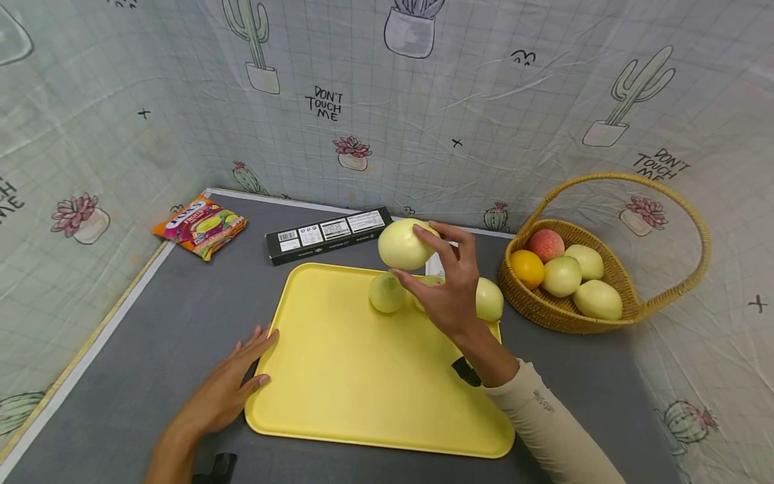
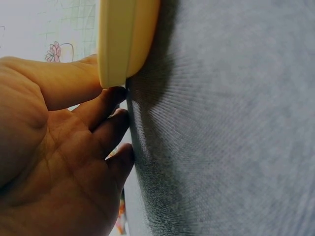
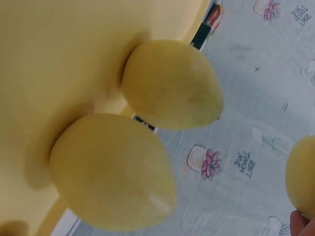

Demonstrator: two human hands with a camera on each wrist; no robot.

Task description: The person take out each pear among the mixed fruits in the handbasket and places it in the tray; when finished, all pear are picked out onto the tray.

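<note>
Over a grey table [image 1: 145,323], before a cactus cloth [image 1: 435,101], the right hand [image 1: 453,289] holds a pale fruit [image 1: 400,245] up near the yellow tray [image 1: 357,376]. The left hand [image 1: 226,386], fingers out, touches the tray's left side.

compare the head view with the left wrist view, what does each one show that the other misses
Only the head view shows the right grip holding a pale yellow-green oval fruit, and a woven tan tall-handled basket.

Only the left wrist view shows the palm side of the left grip.

Both show the left grip at the edge of a yellow rectangular tray, plus the dark grey tabletop and the pale plant-print cloth behind.
</note>
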